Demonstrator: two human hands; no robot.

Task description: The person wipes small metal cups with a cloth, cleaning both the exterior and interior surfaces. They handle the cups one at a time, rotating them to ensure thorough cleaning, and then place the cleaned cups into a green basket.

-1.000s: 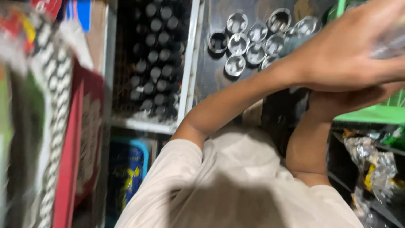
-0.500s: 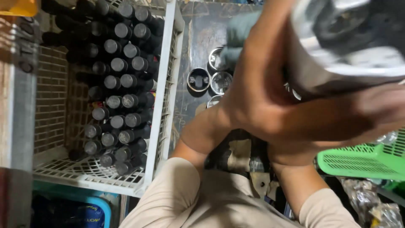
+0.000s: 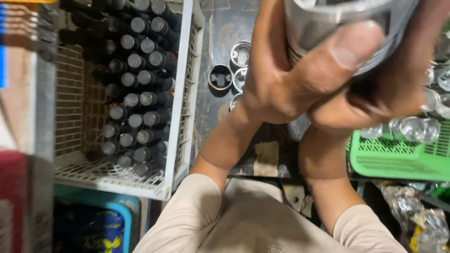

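Hands first, since they fill the top of my view: both are raised close to the camera and wrapped round one metal cylinder (image 3: 337,23), a shiny piston-like part. My left hand (image 3: 281,75) clasps it from the left, thumb laid across its near face with the nail toward me. My right hand (image 3: 393,89) cups it from the right and underneath, fingers curled. So neither hand is free; both grasp the same piece, and the two hands touch each other below it. The cylinder sits above and between the fingers, touching them. Its long axis seems to run roughly toward the camera, with the open rim at the upper edge of the frame, though blur and cropping leave me unsure which end faces me. The left hand looks slightly nearer to me.

Below the hands, my forearms drop to beige sleeves (image 3: 243,225).

Farther down, a white crate (image 3: 185,93) on the left holds many dark pins (image 3: 136,70) standing on end, round tops up. Between crate and arms, a few loose pistons (image 3: 220,77) rest on a dark surface. To the right, a green basket (image 3: 398,159) lies beside more shiny parts (image 3: 415,127).
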